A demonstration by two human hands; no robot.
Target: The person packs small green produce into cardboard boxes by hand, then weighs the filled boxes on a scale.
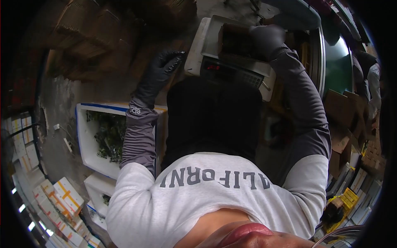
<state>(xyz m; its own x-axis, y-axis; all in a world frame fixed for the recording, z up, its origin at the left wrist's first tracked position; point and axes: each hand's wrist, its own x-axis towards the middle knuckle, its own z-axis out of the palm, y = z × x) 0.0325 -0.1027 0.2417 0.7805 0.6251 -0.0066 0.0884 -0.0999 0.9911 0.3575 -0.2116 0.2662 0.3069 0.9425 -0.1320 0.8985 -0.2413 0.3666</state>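
My left hand (165, 65), in a dark glove, is raised left of the scale, its fingers bent together; whether anything is in them is too small to tell. My right hand (268, 38), gloved and blurred by motion, is at the right edge of a brown cardboard box (228, 38). That box sits on the metal tray (211, 40) of a scale (231, 75) with a red display and a keypad. Dark contents inside the box are hard to make out.
A white foam box (87, 142) with green leafy contents stands at the left, a smaller one below it. Stacked cardboard (91, 33) fills the upper left. White boxes (66, 194), a yellow crate (344, 202) and cartons lie around. Another person (370, 76) is at the right edge.
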